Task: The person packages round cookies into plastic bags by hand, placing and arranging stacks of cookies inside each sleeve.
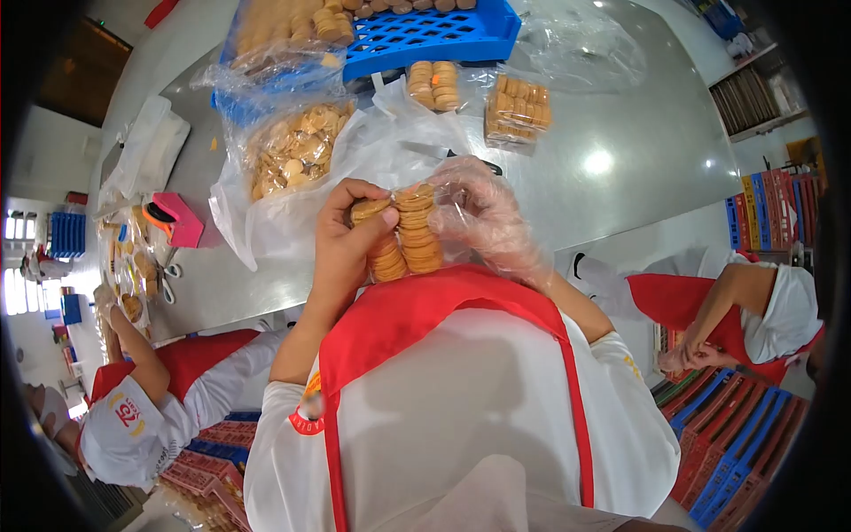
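Note:
Close to my chest, a clear pack of round cookies (419, 232) in two stacks is held between both hands. Bare, my left hand (346, 226) grips the pack's left side with the thumb across its top. In a clear plastic glove, my right hand (486, 217) pinches the wrapping at the upper right. Just beyond the hands, a knife (425, 149) with a black handle lies on white plastic (377, 133). A bag of loose flat cookies (297, 155) lies to the left. More packed cookies (433, 84) and a stacked pair of packs (517, 111) sit farther back.
A blue crate (430, 35) with cookies stands at the back of the metal table (612, 133). Scissors (170, 282) and a pink holder (184, 220) lie left. One co-worker (168, 390) is at the left, another (736, 306) at the right, near stacked crates (736, 434).

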{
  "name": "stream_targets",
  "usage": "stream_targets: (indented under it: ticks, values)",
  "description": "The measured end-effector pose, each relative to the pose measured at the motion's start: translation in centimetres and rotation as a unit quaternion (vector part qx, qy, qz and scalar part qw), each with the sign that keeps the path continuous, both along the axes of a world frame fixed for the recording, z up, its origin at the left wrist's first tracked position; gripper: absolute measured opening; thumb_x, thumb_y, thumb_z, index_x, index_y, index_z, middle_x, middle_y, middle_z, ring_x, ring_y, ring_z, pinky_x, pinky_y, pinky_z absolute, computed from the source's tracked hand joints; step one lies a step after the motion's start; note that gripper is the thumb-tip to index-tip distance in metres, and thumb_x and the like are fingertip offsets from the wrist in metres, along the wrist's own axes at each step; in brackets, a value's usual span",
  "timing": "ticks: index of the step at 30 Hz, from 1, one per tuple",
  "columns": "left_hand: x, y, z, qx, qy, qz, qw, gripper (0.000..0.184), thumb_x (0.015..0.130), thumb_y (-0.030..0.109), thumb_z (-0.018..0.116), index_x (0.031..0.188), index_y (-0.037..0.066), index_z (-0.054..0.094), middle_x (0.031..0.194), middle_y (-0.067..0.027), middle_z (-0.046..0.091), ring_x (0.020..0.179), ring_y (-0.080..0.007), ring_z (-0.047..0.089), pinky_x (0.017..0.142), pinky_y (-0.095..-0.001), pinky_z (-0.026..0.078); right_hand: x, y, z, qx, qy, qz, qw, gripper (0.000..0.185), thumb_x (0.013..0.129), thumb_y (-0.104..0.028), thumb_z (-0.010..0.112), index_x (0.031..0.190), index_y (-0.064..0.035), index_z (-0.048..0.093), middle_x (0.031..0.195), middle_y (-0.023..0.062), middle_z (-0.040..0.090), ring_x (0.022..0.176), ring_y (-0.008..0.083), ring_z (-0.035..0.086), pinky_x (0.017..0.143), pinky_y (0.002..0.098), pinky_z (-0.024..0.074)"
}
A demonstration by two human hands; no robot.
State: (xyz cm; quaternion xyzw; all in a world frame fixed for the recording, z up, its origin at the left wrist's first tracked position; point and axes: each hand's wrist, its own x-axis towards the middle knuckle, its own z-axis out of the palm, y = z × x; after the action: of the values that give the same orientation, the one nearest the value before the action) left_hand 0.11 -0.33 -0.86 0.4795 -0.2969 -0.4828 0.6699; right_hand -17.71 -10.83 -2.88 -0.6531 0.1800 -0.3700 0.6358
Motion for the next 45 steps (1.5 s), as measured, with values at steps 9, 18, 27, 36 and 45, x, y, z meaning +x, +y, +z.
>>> stream_targets:
  ticks: [9, 18, 27, 36, 45]
  values:
    - [-0.4, -0.5, -2.4, 0.004, -0.042, -0.040, 0.998, 0.050, 0.070, 0.000, 0.081, 0.112, 0.004, 0.054, 0.110, -0.0078, 0.058, 0.105, -0.0203, 0.058, 0.095, -0.0342, 0.048, -1.9, 0.1, 1.6, -0.019, 0.063, -0.024, 0.998, 0.041, 0.079, -0.032, 0.079, 0.109, -0.0090, 0.064, 0.104, 0.0054, 0.054, 0.092, 0.0166, 0.055, 0.075, 0.0303, 0.0491]
    - [-0.6, -1.6, -2.8, 0.017, -0.034, -0.065, 0.997, 0.047, 0.072, -0.003, 0.077, 0.112, 0.006, 0.054, 0.111, -0.0063, 0.057, 0.102, -0.0190, 0.058, 0.093, -0.0329, 0.047, -3.0, 0.5, -0.1, 0.042, 0.047, -0.052, 0.997, 0.044, 0.077, -0.035, 0.078, 0.107, -0.0066, 0.065, 0.101, 0.0064, 0.054, 0.088, 0.0175, 0.054, 0.073, 0.0309, 0.0479]
    - [-0.5, -2.1, -2.3, 0.023, -0.109, -0.073, 0.991, 0.039, 0.075, -0.001, 0.076, 0.108, 0.005, 0.056, 0.107, -0.0048, 0.057, 0.098, -0.0170, 0.056, 0.090, -0.0320, 0.047, -2.4, 0.0, -0.8, -0.022, 0.048, -0.112, 0.992, 0.043, 0.069, -0.030, 0.079, 0.103, -0.0065, 0.068, 0.098, 0.0081, 0.059, 0.088, 0.0204, 0.059, 0.073, 0.0325, 0.0500]
    - [-0.4, -1.7, -2.5, 0.021, -0.061, -0.062, 0.996, 0.040, 0.075, 0.001, 0.077, 0.109, 0.005, 0.056, 0.107, -0.0062, 0.057, 0.098, -0.0180, 0.056, 0.092, -0.0328, 0.047, -2.5, 0.0, -1.0, 0.047, 0.001, -0.080, 0.996, 0.044, 0.068, -0.031, 0.080, 0.102, -0.0066, 0.068, 0.097, 0.0077, 0.061, 0.090, 0.0187, 0.060, 0.075, 0.0332, 0.0501]
    - [1.6, -2.7, -3.2, -0.008, 0.012, -0.096, 0.995, 0.045, 0.076, 0.009, 0.075, 0.115, 0.009, 0.053, 0.112, -0.0097, 0.058, 0.103, -0.0240, 0.060, 0.089, -0.0383, 0.053, -23.8, -2.8, -5.5, -0.009, -0.005, -0.566, 0.824, 0.048, 0.096, -0.030, 0.059, 0.135, -0.0043, 0.045, 0.093, 0.0055, 0.061, 0.082, 0.0139, 0.061, 0.072, 0.0311, 0.0516]
